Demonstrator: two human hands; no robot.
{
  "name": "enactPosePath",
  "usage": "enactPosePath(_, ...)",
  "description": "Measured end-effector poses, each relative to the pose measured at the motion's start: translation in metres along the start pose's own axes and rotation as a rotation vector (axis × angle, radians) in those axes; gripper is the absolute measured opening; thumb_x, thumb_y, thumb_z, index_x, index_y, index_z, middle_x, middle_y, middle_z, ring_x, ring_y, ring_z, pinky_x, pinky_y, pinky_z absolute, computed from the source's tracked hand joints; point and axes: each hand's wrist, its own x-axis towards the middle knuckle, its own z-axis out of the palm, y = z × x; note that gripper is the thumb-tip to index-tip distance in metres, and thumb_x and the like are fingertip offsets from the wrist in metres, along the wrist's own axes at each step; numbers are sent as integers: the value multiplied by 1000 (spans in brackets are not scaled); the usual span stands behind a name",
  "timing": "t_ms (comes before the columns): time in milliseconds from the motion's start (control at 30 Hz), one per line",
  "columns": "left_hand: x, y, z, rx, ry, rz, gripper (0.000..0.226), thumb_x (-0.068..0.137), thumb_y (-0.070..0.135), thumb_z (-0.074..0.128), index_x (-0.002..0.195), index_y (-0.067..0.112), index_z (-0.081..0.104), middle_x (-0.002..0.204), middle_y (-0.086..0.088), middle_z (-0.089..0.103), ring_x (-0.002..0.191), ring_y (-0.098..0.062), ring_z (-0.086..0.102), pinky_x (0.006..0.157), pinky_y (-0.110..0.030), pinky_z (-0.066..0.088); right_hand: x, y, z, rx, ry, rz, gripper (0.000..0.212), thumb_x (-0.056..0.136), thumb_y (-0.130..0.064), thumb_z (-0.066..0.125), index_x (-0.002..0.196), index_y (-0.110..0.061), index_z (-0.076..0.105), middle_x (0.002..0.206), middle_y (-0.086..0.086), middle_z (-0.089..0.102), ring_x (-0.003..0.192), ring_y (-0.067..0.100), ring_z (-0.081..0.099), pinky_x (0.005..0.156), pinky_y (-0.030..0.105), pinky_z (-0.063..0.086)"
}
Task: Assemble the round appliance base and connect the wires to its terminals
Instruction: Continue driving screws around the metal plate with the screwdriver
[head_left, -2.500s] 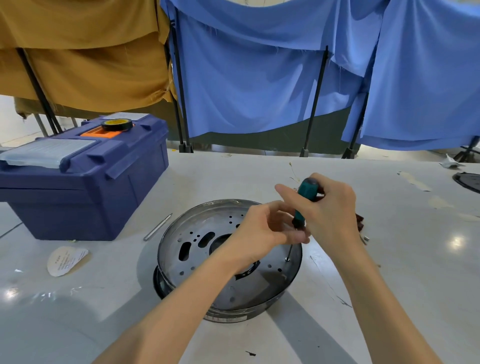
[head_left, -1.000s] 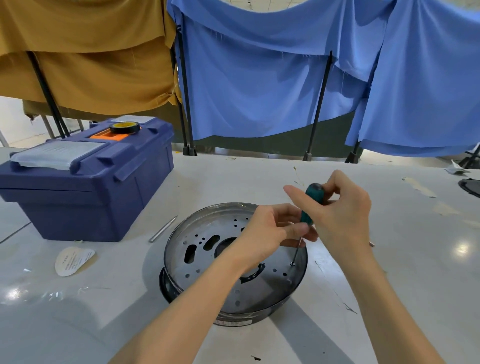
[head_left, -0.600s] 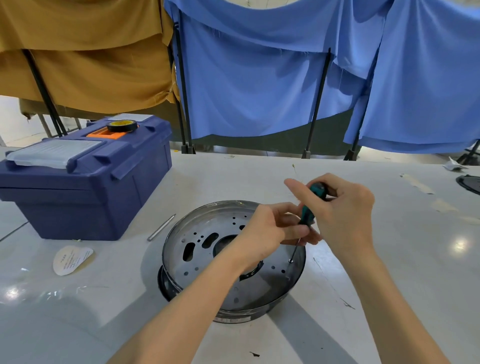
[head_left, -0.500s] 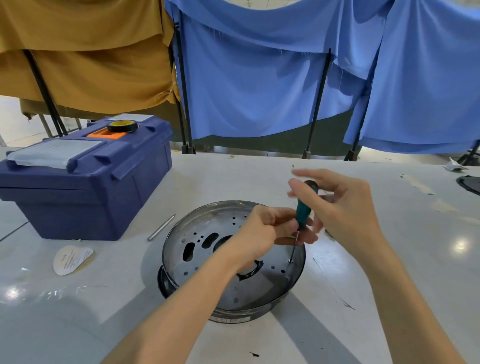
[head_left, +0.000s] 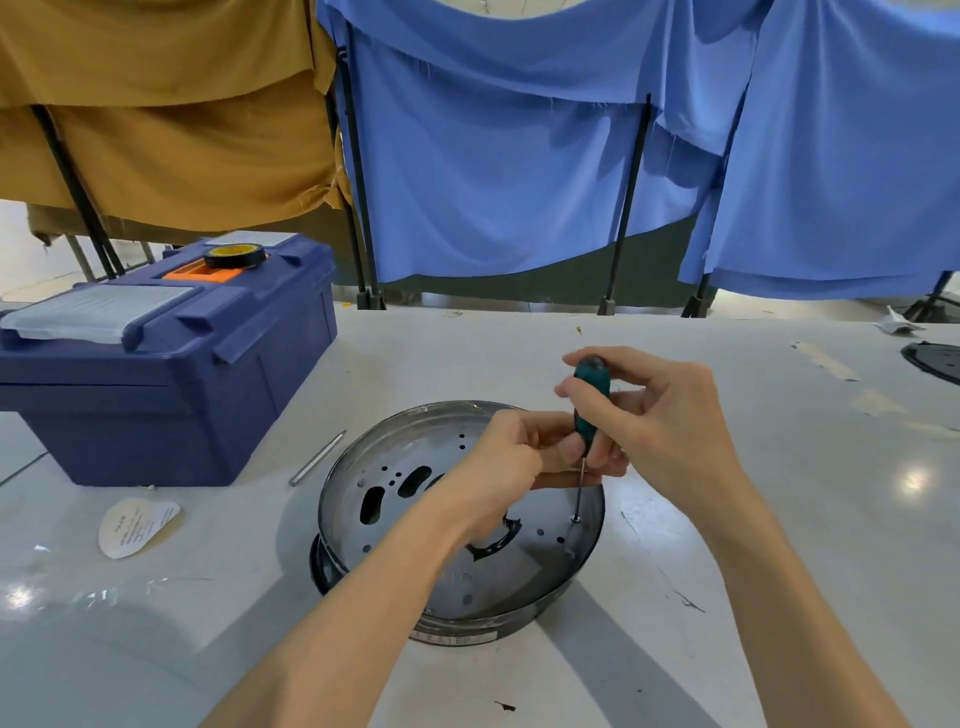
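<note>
Re-gripped: my right fingers (head_left: 634, 364) now pinch the screwdriver (head_left: 591, 395) handle again; left fingers (head_left: 550, 448) pinch its neck. Tip sits in the round base (head_left: 467, 582), mid white table (head_left: 805, 519). Behind: blue cloths (head_left: 493, 171), ochre cloth (head_left: 171, 145). Count: one base, one screwdriver, one toolbox (head_left: 171, 384), one tape roll (head_left: 234, 255), one rod (head_left: 317, 458).

Room bright, lit evenly from overhead. Two hard glare spots on the glossy table (head_left: 779, 519): one far right, one near the left edge. Soft grey shadows spread from the base (head_left: 519, 582) to the left and lower right. Its metal gives dull, smeared reflections. Drapes (head_left: 493, 182) and poles (head_left: 626, 208) bow toward the edges, a wide-angle distortion. Centre sharp, corners slightly soft.
</note>
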Motion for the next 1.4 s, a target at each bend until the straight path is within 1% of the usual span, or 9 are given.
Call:
enactPosePath(267, 2, -3, 5, 91, 55, 16, 23, 89, -5, 62, 105, 11, 70, 95, -10, 75, 87, -23, 73, 81, -30, 58, 4, 5, 17, -246, 266, -13, 43, 72, -48, 79, 73, -16, 50, 63, -9, 51, 59, 6, 52, 52, 15, 45)
enactPosePath(400, 1, -3, 3, 96, -4, -6, 21, 97, -1, 52, 108, 5, 68, 92, -7, 76, 93, -23, 73, 84, -29, 57, 5, -3, -4, -12, 39, -35, 12, 82, -34, 76, 92, -31, 70, 83, -13, 71, 41, 17, 59, 43, 21, 51)
enactPosePath(500, 0, 0, 4, 61, 14, 6, 17, 92, 1, 61, 106, 7, 69, 93, -7, 76, 91, -27, 73, 83, -32, 58, 1, -1, 3, -68, 161, -71, 7, 83, -31, 75, 81, -31, 69, 72, -13, 68, 64, 14, 70, 54, 19, 54)
enactPosePath(667, 1, -1, 7, 87, 37, 10, 21, 94, -3, 56, 96, 12, 71, 88, -3, 76, 84, -22, 74, 80, -30, 59, 1, -3, 10, -280, 208, -33, 52, 73, -62, 64, 72, -11, 65, 60, 0, 60, 53, 20, 56, 56, 33, 51)
enactPosePath(800, -2, 1, 5, 96, -4, -14, 26, 103, 7, 43, 103, 8, 69, 96, -8, 75, 96, -25, 72, 85, -30, 57, 2, -6, -6, 21, -27, 12, 20, 86, -30, 71, 105, -24, 71, 85, -5, 73, 41, 20, 63, 47, 21, 51)
enactPosePath(933, -1, 2, 7, 78, 7, -15, 13, 97, 10, 57, 106, 10, 65, 99, -8, 75, 94, -30, 72, 85, -34, 58, 0, -3, 3, -127, 162, -52, 17, 81, -35, 74, 90, -21, 68, 74, -14, 66, 45, 15, 62, 51, 20, 55)
enactPosePath(1100, -1, -4, 9, 123, 2, -4, 23, 98, 0, 48, 103, 11, 68, 94, -7, 75, 92, -28, 73, 84, -32, 58, 8, -7, 2, -288, 219, -21, 52, 68, -59, 74, 75, -10, 54, 68, 0, 58, 61, 22, 58, 57, 36, 55)
enactPosePath(1267, -4, -2, 9, 95, -25, -12, 22, 101, 6, 47, 112, 5, 65, 98, -11, 75, 95, -29, 72, 87, -31, 57, 5, -8, -12, -139, 9, -54, 5, 84, -27, 75, 84, -26, 70, 73, -11, 69, 50, 12, 64, 46, 14, 47)
enactPosePath(1400, -3, 1, 13, 94, -15, -4, 17, 95, 6, 59, 111, 2, 60, 97, -19, 73, 91, -34, 72, 90, -37, 57, 2, -4, 0, -270, 239, -25, 24, 78, -40, 75, 76, -17, 67, 66, -4, 64, 51, 15, 58, 57, 27, 51)
